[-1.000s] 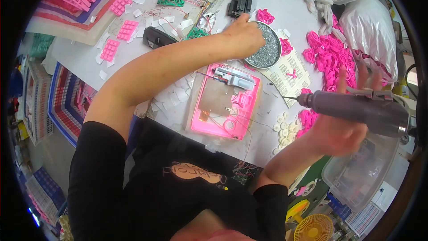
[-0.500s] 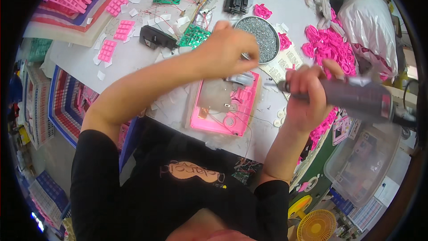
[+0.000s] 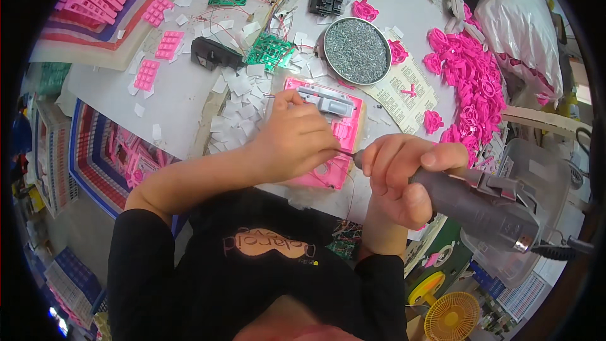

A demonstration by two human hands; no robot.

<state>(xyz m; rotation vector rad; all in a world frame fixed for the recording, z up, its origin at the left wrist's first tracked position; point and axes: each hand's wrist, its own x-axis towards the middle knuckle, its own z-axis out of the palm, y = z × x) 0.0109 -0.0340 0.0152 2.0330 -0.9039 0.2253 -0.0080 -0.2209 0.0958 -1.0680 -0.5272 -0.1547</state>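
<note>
My right hand [image 3: 410,177] is wrapped around a dark grey electric screwdriver [image 3: 480,208], whose bit points left. The fingertips of my left hand [image 3: 297,136] are pinched together at the bit's tip. Whatever they hold, if anything, is too small to make out. Beneath my left hand lies a pink plastic housing [image 3: 339,178], partly hidden by it. A grey part [image 3: 334,106] sits in its upper end. Just beyond the housing stands a round tin [image 3: 358,83] full of small screws [image 3: 356,49].
Green circuit boards [image 3: 271,52] with wires and a black module [image 3: 216,54] lie far left of the housing, among white paper squares [image 3: 232,123]. Pink parts [image 3: 470,82] are heaped at the right, beside a printed sheet [image 3: 404,93] and a white bag [image 3: 521,41].
My left hand has come from beside the screw tin down onto the housing, fingers pinched. My right hand has brought the screwdriver lower and left, its tip now meeting the left fingertips.
</note>
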